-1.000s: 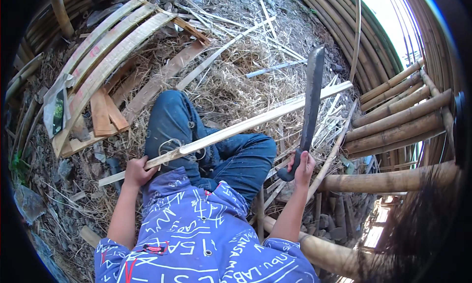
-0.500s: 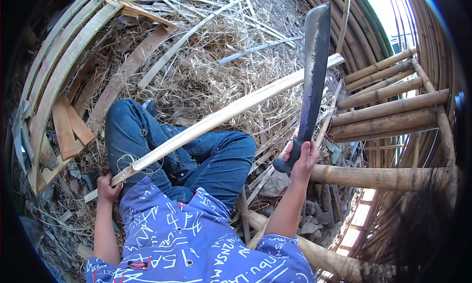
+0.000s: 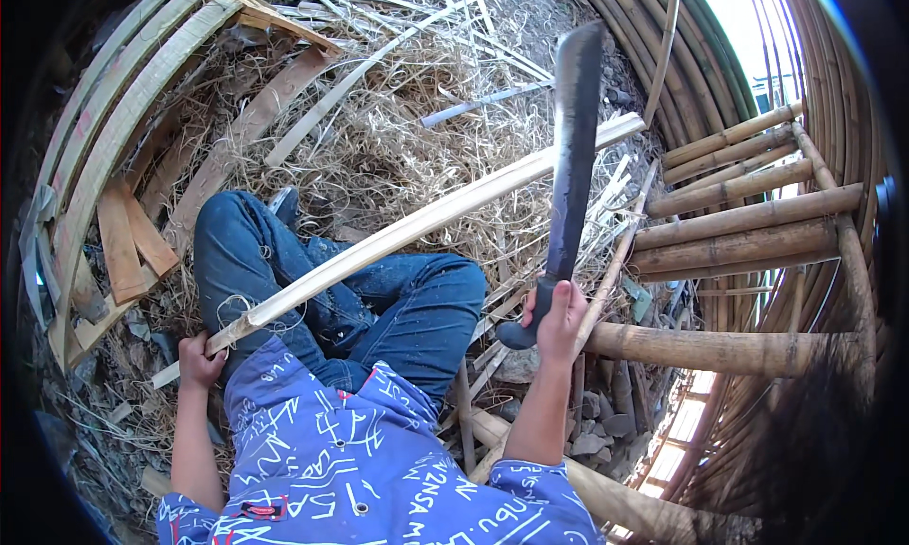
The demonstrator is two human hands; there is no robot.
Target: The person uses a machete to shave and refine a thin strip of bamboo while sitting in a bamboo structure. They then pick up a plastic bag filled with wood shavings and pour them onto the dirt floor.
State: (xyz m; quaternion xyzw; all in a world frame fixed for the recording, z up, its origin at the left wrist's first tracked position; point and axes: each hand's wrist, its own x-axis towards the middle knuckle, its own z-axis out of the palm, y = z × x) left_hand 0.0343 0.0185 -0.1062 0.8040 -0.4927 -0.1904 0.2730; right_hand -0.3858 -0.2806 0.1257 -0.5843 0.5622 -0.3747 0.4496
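My left hand [image 3: 202,360] is closed around the near end of a long, pale bamboo strip [image 3: 431,218]. The strip slants over my crossed legs, up toward the right, and a few thin curled fibres cling near the held end. In my right hand [image 3: 561,322] is a machete [image 3: 575,147], gripped by its dark handle with the broad blade pointing up and away. Its blade passes in front of the strip near the far end; I cannot tell whether the two touch.
Curly shavings [image 3: 398,138] and loose strips cover the ground ahead. At left stands a slatted wooden crate [image 3: 142,81] beside reddish boards [image 3: 125,247]. A bamboo ladder-like frame [image 3: 748,242] and a thick bamboo pole [image 3: 710,349] lie at right, near rubble [image 3: 592,436].
The machete and my right hand have shifted left, and the blade now looks slightly blurred. The strip's far end has moved a little left and down; my left hand keeps its hold.
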